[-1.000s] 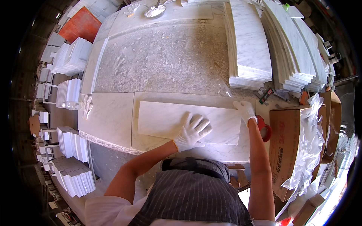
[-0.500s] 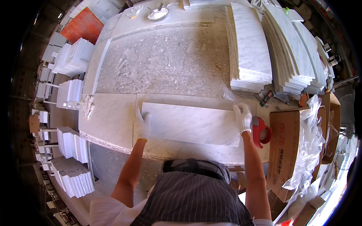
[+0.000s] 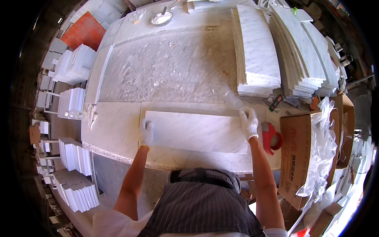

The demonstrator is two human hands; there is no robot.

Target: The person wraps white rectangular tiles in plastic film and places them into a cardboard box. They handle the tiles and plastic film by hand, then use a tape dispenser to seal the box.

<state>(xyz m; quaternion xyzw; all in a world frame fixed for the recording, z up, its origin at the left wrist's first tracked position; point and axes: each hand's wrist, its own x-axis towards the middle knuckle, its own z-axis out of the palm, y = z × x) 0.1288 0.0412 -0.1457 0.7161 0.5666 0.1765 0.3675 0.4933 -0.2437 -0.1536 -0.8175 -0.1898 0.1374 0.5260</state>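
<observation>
A long white marble slab [image 3: 195,132] with faint grey veins lies flat on the pale stone worktop in front of me. My left hand [image 3: 146,134], in a white knit glove, is closed around its left end. The gloved right hand [image 3: 249,123] grips the opposite end near the far corner, fingers bent. Just beyond that hand is a blurred scrap of clear plastic [image 3: 233,99]. A red tape dispenser [image 3: 269,138] sits right of my right hand.
Tall stacks of marble slabs [image 3: 258,47] stand at the far right. An open cardboard box [image 3: 295,154] with clear plastic film [image 3: 321,150] is at the right. White gloves [image 3: 91,116] lie left. A metal bowl [image 3: 161,18] sits far back, beyond the dusty surface [image 3: 166,63].
The view has shifted slightly. Both hands stay at the slab's ends; the left fingers curl in more and the right hand moves slightly inward. The clear plastic beyond the right hand has shifted.
</observation>
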